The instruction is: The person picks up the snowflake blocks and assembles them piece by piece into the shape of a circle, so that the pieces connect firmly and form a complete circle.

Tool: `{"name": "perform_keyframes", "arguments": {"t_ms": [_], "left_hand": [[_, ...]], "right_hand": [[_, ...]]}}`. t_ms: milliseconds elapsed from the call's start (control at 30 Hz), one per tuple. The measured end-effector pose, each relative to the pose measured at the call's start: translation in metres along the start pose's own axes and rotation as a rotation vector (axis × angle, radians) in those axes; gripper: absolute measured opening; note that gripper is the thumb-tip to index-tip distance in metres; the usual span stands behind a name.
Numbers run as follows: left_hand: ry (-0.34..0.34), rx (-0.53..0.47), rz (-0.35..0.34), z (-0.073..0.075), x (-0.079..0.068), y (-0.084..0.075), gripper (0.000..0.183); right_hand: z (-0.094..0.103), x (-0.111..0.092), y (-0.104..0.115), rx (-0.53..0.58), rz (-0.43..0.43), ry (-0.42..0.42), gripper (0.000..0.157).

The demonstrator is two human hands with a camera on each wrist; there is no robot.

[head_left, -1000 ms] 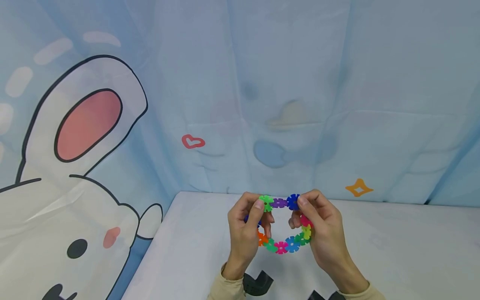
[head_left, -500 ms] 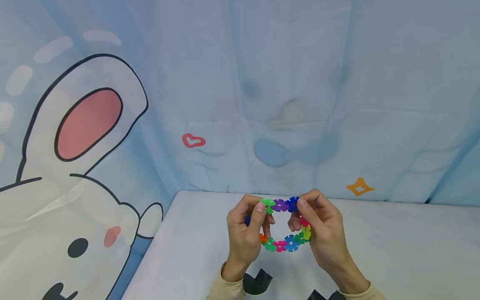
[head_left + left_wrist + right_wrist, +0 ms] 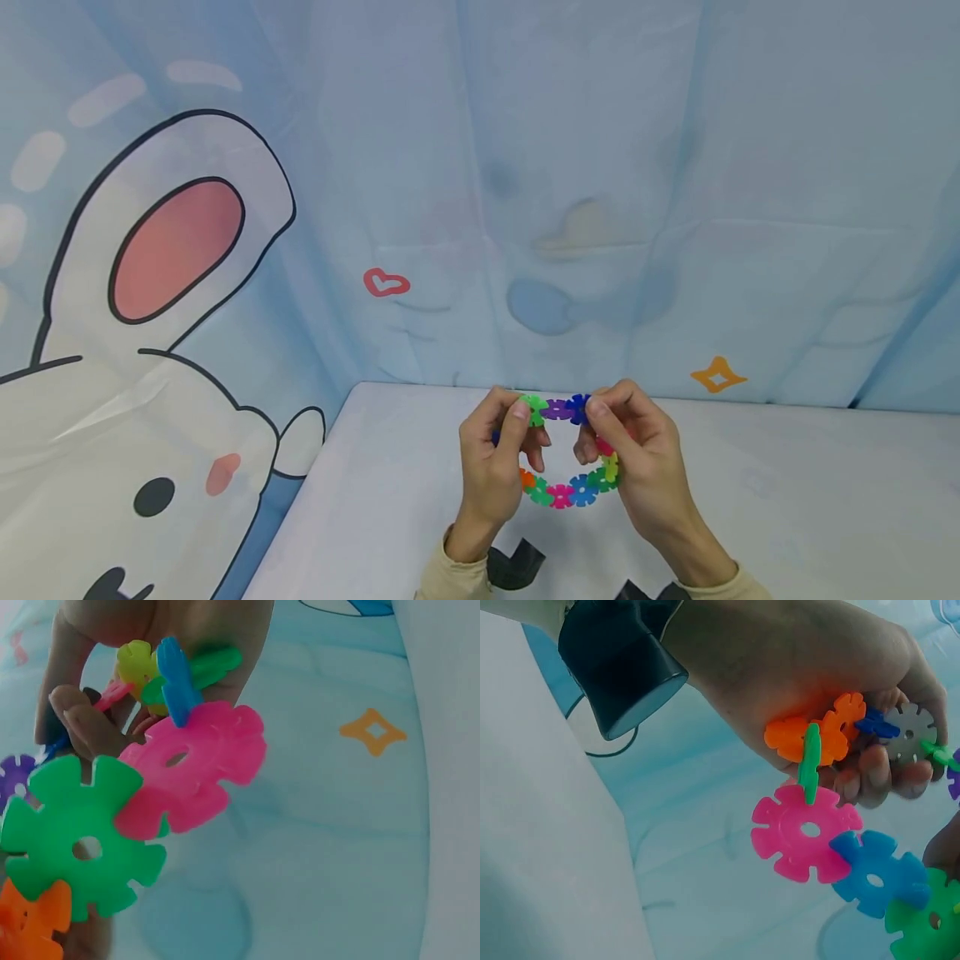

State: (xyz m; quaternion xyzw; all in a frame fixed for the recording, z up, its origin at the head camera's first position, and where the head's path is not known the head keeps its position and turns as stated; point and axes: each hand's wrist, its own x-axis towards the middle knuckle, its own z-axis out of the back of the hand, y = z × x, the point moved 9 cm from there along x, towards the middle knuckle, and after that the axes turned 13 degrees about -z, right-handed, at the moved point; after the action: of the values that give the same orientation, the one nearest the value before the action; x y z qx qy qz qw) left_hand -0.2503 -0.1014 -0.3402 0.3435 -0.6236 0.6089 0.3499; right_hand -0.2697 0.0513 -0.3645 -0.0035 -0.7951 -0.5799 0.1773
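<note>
A loop of interlocked, notched plastic snowflake discs hangs between both hands, above the white table. In the head view, my left hand [image 3: 491,462] pinches a light green disc [image 3: 534,409] at the loop's upper left. A purple disc [image 3: 557,409] joins it to a dark blue disc [image 3: 577,407], which my right hand [image 3: 648,462] pinches between thumb and fingers. Below hang an orange disc [image 3: 527,479], a pink disc [image 3: 560,497] and a light blue disc [image 3: 582,490]. A grey disc [image 3: 910,733] shows by the left fingers in the right wrist view. The palms partly hide the loop's sides.
A white table [image 3: 360,500] lies beneath the hands. Behind it hangs a light blue cloth [image 3: 585,167] printed with a rabbit [image 3: 172,417]. A black wrist mount [image 3: 516,567] sits by the left cuff; another [image 3: 651,592] is partly visible at the right cuff.
Both hands have drawn slightly closer together. The dark blue disc has shifted a little left with the right hand; the lower part of the loop stays nearly in place.
</note>
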Motion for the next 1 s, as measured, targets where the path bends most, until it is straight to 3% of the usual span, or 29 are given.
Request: {"name": "perform_keyframes", "arguments": {"t_ms": [167,433,567,667,767,900,1000], "left_hand": [[-0.052,0.083,0.243,0.002,-0.012,0.022,0.025],[-0.291,-0.020,0.319,0.013,-0.026,0.042,0.014],[-0.353,-0.081,0.449,0.013,-0.035,0.062,0.010],[-0.360,-0.086,0.572,0.012,-0.044,0.078,0.008],[-0.322,-0.054,0.683,0.011,-0.053,0.092,0.007],[-0.238,-0.024,0.789,0.006,-0.066,0.108,0.012],[-0.215,-0.031,0.847,0.001,-0.078,0.121,0.012]], "right_hand": [[0.010,0.004,-0.015,-0.052,-0.153,-0.114,0.017],[0.023,0.010,-0.042,-0.058,-0.344,-0.176,0.025],[0.034,0.014,-0.058,-0.046,-0.450,-0.197,0.028],[0.044,0.018,-0.067,-0.044,-0.507,-0.210,0.032],[0.060,0.021,-0.075,-0.050,-0.547,-0.237,0.036],[0.085,0.023,-0.091,-0.083,-0.598,-0.284,0.039],[0.101,0.025,-0.105,-0.108,-0.645,-0.298,0.043]]}}
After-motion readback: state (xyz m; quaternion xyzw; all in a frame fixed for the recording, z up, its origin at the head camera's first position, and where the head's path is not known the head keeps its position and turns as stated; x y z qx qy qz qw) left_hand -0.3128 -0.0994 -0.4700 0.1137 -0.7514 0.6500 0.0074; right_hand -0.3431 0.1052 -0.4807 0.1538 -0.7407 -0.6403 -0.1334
